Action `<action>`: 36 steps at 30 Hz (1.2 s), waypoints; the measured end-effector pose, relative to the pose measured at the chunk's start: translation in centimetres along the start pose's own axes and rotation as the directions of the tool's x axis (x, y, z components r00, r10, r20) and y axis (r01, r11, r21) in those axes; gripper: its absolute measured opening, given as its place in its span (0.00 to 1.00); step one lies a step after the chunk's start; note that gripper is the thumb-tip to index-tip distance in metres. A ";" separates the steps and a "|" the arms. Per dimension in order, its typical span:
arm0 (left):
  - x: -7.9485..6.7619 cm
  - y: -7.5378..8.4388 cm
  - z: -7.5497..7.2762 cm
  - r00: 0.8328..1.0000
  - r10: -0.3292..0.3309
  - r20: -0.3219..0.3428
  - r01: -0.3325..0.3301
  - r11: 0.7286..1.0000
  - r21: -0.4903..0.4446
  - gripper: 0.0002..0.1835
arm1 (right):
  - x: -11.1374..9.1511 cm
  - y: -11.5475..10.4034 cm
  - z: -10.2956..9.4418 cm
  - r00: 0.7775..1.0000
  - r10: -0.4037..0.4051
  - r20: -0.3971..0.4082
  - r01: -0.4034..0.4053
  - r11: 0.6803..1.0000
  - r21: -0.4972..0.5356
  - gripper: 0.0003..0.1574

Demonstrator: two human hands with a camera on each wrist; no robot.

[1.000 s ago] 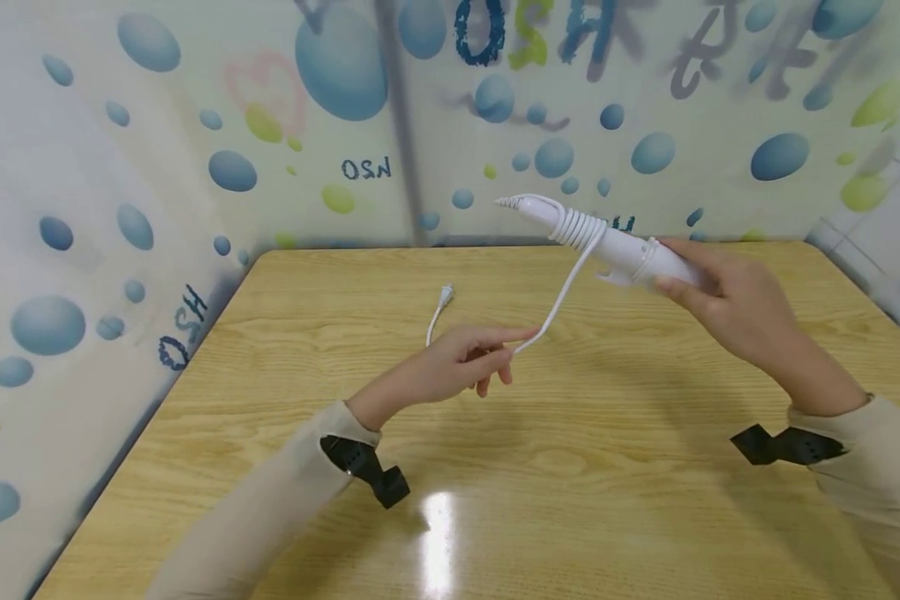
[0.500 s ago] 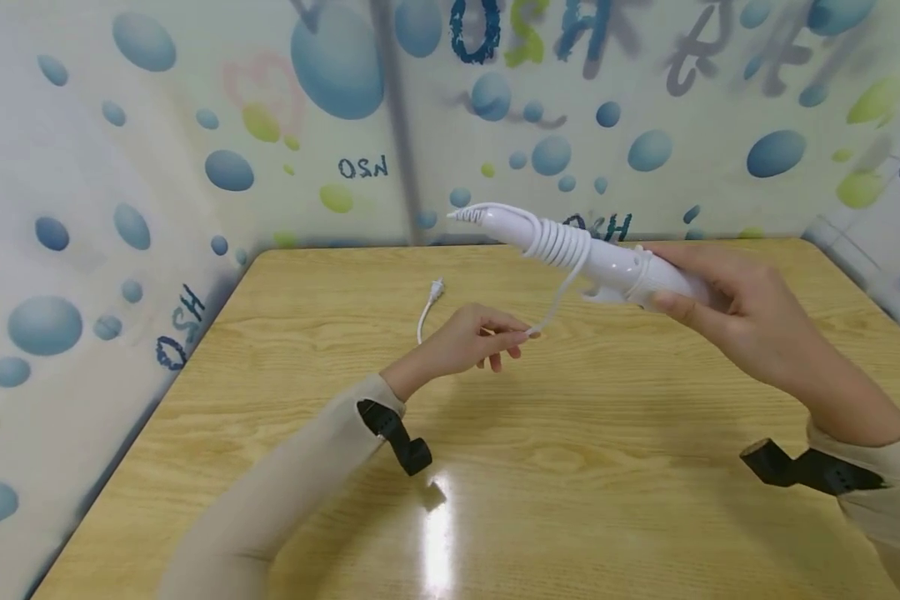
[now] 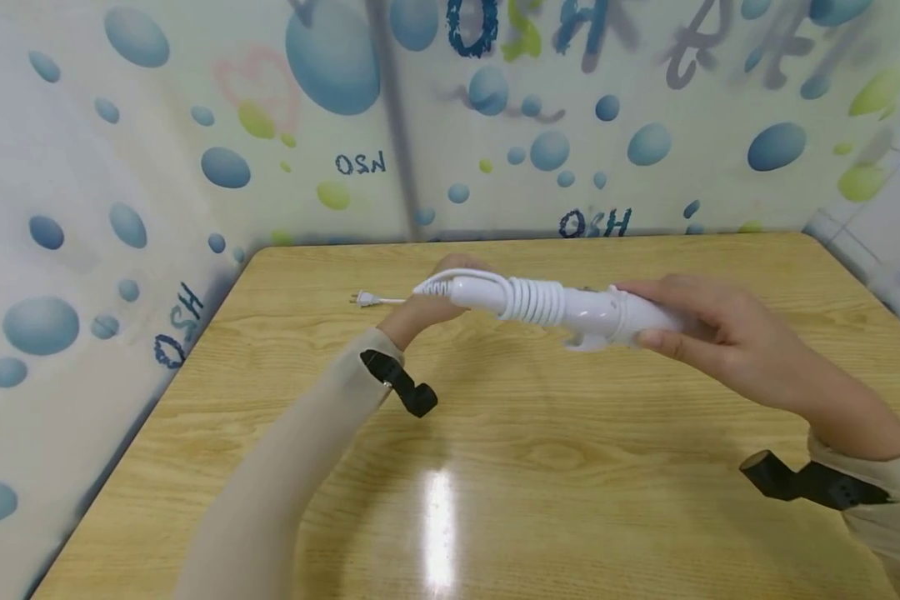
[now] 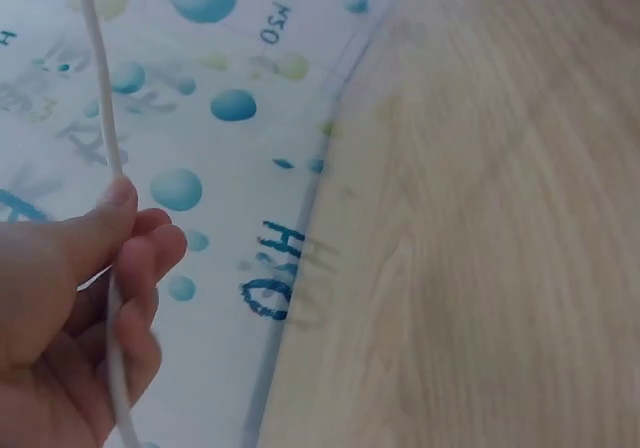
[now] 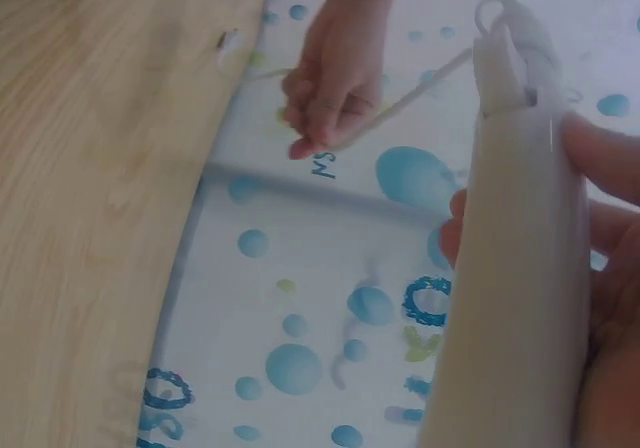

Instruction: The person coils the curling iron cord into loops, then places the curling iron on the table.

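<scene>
My right hand (image 3: pixel 727 342) grips a white curling iron (image 3: pixel 592 315) by its thick right end, holding it roughly level above the table. Several turns of white cord (image 3: pixel 534 302) are wound round its handle, and a small lever sticks out below. Behind the cord end of the iron, my left hand (image 3: pixel 424 315) is partly hidden in the head view. The left wrist view shows that left hand (image 4: pixel 85 278) pinching the loose cord (image 4: pixel 103 88) between thumb and curled fingers. The plug (image 3: pixel 367 299) hangs out to the left of the left wrist.
A wooden table (image 3: pixel 570 483) lies beneath both hands. A patterned wall (image 3: pixel 435 125) with blue bubbles stands right behind its far edge, and another wall (image 3: pixel 67 250) runs along the left side. Black cameras are strapped to both wrists.
The left hand has gone from in front of the iron to behind it, with the cord. The iron has come down and tilted from slanting to nearly level. The plug has swung left.
</scene>
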State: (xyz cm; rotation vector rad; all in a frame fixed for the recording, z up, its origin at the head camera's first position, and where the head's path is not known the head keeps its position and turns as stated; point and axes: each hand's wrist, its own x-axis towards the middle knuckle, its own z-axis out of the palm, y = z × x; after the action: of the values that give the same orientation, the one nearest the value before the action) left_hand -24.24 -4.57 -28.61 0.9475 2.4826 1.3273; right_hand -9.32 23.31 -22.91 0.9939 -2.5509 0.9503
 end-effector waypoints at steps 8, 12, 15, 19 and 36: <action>0.5 0.5 -0.9 0.998 0.031 -0.062 -0.025 0.995 0.093 0.11 | -0.2 0.7 0.9 0.984 -0.036 0.173 0.039 0.999 -0.018 0.32; 0.4 0.7 -1.3 0.993 0.112 -0.033 -0.109 0.991 0.081 0.09 | -0.1 0.9 1.3 0.968 -0.031 0.249 0.036 0.999 -0.017 0.28; 0.1 1.1 -1.6 0.994 0.109 -0.033 -0.106 0.993 0.060 0.08 | 0.0 1.1 1.8 0.950 -0.028 0.312 0.048 0.997 -0.056 0.26; -0.8 2.5 -1.9 0.993 0.116 -0.036 -0.114 0.992 0.045 0.07 | 0.2 1.4 2.2 0.918 0.017 0.397 0.036 0.991 -0.127 0.25; -4.1 6.6 0.3 0.935 0.335 -0.120 -0.335 0.942 0.024 0.04 | 0.8 3.9 2.3 0.911 0.281 0.302 -0.173 0.925 -0.337 0.29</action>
State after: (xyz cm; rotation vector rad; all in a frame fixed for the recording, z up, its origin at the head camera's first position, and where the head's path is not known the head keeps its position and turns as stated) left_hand -17.88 -4.16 -24.10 1.3807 2.4908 1.5195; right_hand -12.51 23.63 -26.20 0.8418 -3.0416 0.4296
